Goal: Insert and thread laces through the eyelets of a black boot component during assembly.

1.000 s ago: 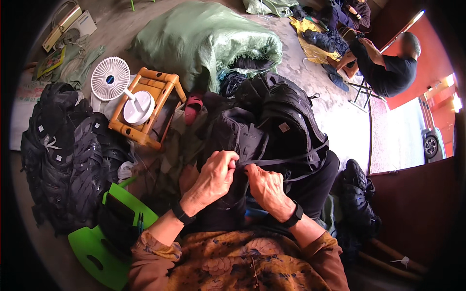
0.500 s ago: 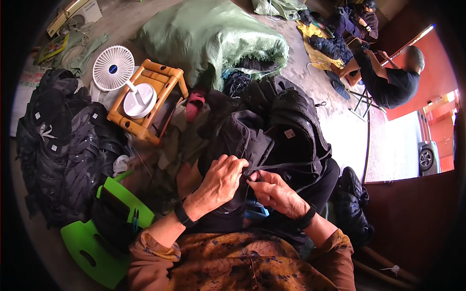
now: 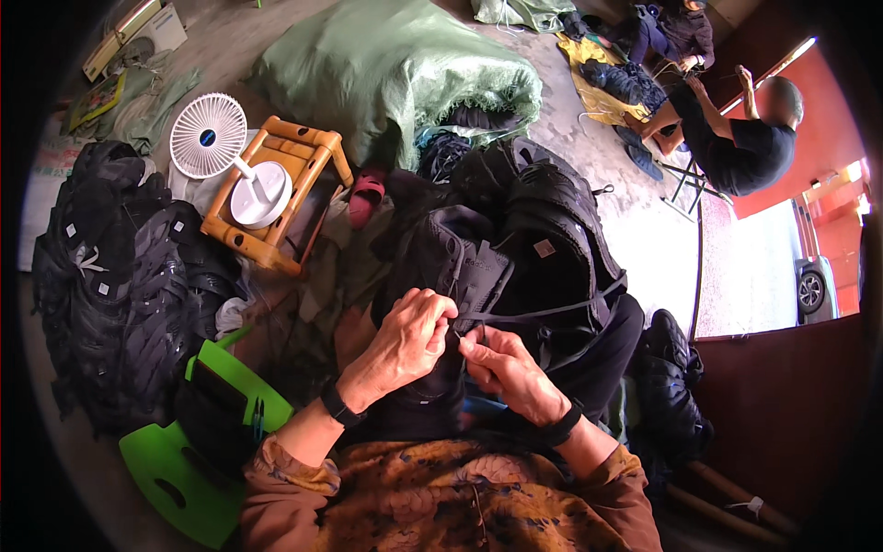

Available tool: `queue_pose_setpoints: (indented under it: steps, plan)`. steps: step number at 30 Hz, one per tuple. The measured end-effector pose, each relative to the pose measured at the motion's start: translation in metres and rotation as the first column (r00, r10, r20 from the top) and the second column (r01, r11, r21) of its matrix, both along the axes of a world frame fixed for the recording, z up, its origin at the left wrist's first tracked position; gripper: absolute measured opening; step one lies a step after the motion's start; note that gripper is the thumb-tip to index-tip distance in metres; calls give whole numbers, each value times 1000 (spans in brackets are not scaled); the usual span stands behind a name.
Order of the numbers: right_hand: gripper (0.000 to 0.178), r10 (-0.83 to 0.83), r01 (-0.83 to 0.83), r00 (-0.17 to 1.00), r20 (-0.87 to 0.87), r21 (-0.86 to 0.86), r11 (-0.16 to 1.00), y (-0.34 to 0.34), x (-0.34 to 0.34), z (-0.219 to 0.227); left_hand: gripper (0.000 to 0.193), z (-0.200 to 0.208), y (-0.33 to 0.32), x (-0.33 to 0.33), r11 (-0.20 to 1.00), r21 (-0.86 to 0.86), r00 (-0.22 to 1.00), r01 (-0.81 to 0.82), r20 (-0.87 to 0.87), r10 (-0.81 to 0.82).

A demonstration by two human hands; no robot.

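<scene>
Across my lap lies a dark grey shoe upper (image 3: 478,276), with eyelets along its front. A thin dark lace (image 3: 529,316) runs from it toward the right, over other black uppers (image 3: 552,221). My left hand (image 3: 405,340) is closed at the upper's near end, its fingertips pinching the lace. Just right of it, my right hand (image 3: 515,370) has thumb and forefinger pressed together on a thin strand of lace. The fingertips of both hands are close but apart; the exact grip between them is partly hidden.
At left is a large stack of black uppers (image 3: 101,285), beside a green plastic chair (image 3: 175,478). A white fan (image 3: 259,198) stands on a bamboo stool (image 3: 303,147). A pale green sack (image 3: 386,74) lies ahead. Two people (image 3: 736,143) sit at far right.
Both hands have moved slightly down and left, and a small gap with a strand shows between their fingertips. A seated person at right has raised one hand.
</scene>
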State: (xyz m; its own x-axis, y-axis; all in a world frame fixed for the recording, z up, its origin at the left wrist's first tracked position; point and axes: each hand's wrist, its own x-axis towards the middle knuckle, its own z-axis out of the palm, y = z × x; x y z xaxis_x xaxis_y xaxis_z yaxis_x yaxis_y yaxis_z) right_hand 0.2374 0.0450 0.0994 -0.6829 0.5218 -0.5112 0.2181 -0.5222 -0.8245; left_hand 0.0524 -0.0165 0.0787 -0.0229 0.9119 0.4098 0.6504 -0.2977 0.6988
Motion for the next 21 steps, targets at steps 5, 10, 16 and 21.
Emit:
queue_pose_setpoints:
  steps: [5,10,16,21]
  plan:
    - [24,-56,2,989,136,368,930,9,9,14,30,3,-3,-3,996,-76,993,-40,111,48]
    - [17,-395,363,918,22,347,865,13,42,-2,27,1,-9,-7,982,-172,966,-78,231,118]
    - [26,-340,336,939,-57,377,863,7,34,-8,24,3,-8,-19,982,-191,962,-4,266,56]
    - [22,-340,325,941,-1,290,900,6,31,-14,29,28,-4,-5,1000,8,993,26,-118,-25]
